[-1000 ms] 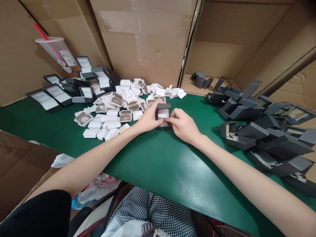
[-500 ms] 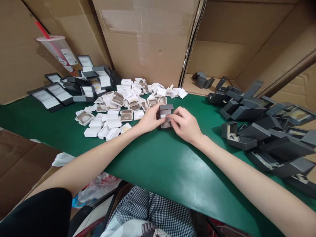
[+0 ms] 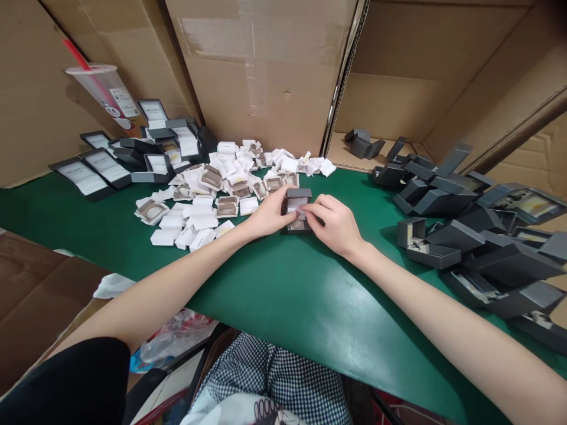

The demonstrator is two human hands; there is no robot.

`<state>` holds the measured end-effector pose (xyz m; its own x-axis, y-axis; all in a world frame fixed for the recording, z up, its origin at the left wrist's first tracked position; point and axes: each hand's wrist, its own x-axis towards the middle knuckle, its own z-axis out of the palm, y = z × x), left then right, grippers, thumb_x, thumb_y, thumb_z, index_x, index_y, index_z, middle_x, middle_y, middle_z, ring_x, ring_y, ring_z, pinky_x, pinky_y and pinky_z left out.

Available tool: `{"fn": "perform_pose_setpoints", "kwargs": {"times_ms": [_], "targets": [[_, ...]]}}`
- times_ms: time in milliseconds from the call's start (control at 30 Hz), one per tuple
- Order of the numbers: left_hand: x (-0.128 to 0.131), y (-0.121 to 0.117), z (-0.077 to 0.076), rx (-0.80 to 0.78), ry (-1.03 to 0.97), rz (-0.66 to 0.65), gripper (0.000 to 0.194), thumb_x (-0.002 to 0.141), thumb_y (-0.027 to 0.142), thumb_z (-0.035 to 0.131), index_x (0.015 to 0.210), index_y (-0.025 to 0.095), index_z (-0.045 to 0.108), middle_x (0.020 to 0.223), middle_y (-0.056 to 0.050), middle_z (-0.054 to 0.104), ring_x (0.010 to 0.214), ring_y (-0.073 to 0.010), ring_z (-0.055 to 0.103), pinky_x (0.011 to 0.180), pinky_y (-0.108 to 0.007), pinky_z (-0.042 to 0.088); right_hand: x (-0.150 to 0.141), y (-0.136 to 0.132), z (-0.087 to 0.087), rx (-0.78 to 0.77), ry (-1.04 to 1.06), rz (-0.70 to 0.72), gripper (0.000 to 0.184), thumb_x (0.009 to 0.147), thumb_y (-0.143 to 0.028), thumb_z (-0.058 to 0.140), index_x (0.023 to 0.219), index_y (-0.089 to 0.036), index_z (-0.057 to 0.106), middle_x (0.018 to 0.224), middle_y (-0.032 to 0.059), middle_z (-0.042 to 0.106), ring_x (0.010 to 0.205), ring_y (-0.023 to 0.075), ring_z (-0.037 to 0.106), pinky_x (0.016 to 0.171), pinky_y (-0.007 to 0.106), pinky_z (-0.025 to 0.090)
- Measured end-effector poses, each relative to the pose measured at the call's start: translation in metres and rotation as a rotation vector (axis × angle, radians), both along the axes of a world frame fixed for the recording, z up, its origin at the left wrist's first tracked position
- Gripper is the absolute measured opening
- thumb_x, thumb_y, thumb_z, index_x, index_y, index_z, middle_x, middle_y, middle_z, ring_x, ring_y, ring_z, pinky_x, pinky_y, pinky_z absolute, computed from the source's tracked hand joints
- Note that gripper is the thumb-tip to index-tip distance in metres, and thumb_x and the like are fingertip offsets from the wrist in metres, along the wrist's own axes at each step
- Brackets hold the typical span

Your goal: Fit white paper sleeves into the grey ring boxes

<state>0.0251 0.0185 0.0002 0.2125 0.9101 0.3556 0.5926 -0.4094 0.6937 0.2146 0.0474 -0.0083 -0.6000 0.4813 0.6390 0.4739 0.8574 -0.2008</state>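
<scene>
Around the work, a heap of white inserts (image 3: 212,200) lies to the left on the green table (image 3: 283,289), dark grey boxes (image 3: 465,224) pile up on the right, and a plastic cup (image 3: 104,91) leans against cardboard. Mid-table stands a small dark grey box (image 3: 296,209), lid up, pale lining showing; the left hand (image 3: 266,217) grips its side while the right hand (image 3: 336,224) pinches its front

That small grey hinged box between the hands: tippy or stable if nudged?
Probably light: the left hand steadies the grey box with fingertips only. With its lid standing open it looks top-heavy toward the hinge, so a push may tip it. The green mat seems smooth, so it could slide instead.
</scene>
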Motion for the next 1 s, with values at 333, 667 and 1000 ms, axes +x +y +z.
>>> {"fn": "perform_pose_setpoints", "kwargs": {"times_ms": [333,667,1000], "targets": [[0.004,-0.006,0.003,-0.046,-0.024,-0.011,0.048,0.069,0.013,0.055,0.116,0.016,0.048,0.111,-0.005,0.060,0.100,-0.0207,0.059,0.089,-0.032,0.049,0.000,-0.005,0.004,-0.184,-0.100,-0.099,0.025,0.092,-0.029,0.052,0.103,-0.022,0.074,0.070,0.0016,0.071,0.061,0.0134,0.060,0.060,0.025,0.036],[0.016,-0.013,0.003,-0.101,-0.086,0.001,0.054,0.062,0.007,0.052,0.115,0.019,0.048,0.102,-0.002,0.060,0.092,-0.0186,0.060,0.078,-0.028,0.049,-0.008,-0.033,0.035,-0.110,-0.526,-0.380,0.030,0.091,-0.028,0.044,0.114,-0.026,0.065,0.078,0.0101,0.073,0.069,0.0253,0.067,0.055,0.027,0.027],[0.020,-0.018,0.007,-0.195,-0.209,-0.023,0.039,0.071,0.015,0.055,0.109,0.020,0.051,0.094,-0.001,0.061,0.082,-0.0169,0.060,0.075,-0.030,0.052,-0.007,-0.033,0.034,-0.128,-0.552,-0.387,0.026,0.092,-0.026,0.045,0.109,-0.022,0.065,0.079,0.0131,0.073,0.070,0.0261,0.069,0.053,0.028,0.025]]}}
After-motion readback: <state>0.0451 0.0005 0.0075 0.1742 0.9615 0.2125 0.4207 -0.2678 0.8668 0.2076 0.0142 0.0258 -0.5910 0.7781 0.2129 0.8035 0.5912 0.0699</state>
